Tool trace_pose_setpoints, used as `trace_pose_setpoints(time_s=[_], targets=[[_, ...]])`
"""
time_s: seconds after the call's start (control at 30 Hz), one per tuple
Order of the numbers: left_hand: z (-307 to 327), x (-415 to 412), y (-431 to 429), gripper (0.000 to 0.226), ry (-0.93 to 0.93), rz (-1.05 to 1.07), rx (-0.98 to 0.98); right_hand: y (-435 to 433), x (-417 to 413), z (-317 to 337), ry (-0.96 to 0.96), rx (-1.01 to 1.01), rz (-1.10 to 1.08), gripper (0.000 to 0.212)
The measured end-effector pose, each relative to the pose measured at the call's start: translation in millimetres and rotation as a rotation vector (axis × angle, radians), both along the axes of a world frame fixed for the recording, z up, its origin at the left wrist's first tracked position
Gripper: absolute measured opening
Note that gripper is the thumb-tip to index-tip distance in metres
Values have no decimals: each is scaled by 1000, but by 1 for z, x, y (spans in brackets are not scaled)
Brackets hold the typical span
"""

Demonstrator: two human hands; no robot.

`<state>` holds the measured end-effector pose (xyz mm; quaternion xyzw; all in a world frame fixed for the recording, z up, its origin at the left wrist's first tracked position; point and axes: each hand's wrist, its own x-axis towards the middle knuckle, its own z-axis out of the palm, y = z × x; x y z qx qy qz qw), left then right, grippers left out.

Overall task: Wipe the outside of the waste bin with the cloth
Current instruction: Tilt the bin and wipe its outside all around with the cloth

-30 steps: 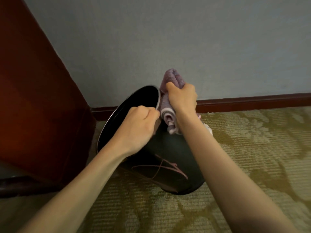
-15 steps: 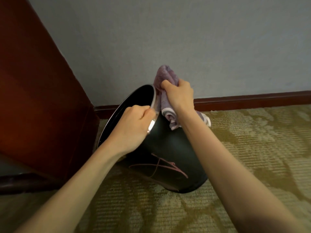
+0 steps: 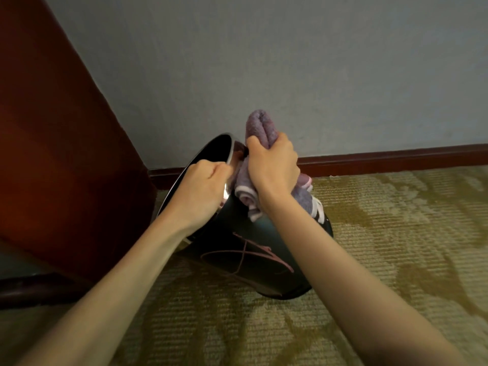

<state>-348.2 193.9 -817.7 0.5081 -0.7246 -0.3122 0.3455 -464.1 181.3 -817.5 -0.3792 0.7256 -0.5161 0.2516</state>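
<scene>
We tilt the black round waste bin (image 3: 253, 247) on the carpet, left hand (image 3: 200, 191) clenched on its metal rim, right hand (image 3: 272, 165) fisted around the bunched purple cloth (image 3: 260, 125) pressed just outside that rim.

Two forearms, bare from wrist to frame edge; no sleeves visible. Left hand (image 3: 202, 192), right hand (image 3: 273, 165): no gloves, rings, watch or bracelets visible. Fingers (image 3: 260, 143) bare; nails not discernible.
</scene>
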Motion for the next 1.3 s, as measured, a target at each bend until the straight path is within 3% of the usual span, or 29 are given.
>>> trace_pose_setpoints(time_s=[0.13,0.33,0.47,0.7,0.8,0.97,1.1,1.3], targets=[[1,-1,1,38,48,-7,21,-25,-6,7,11,105,80,34],[2,-6,7,51,38,-95,60,-62,-23,5,-129,190,195,53],[6,-6,0,41,12,-69,41,-72,-27,0,-147,185,211,58],[0,0,-5,37,42,-6,37,-46,-32,-16,-60,-12,264,31],[-2,-1,-9,34,48,28,39,-33,-47,-31,-31,-78,283,29],[-7,-2,-11,36,61,8,54,-17,-82,-65,-41,-54,260,22],[-8,6,-13,22,48,36,41,-1,-109,-98,-11,0,226,26],[-3,5,-15,41,29,54,-7,6,-115,-114,-59,30,125,21]])
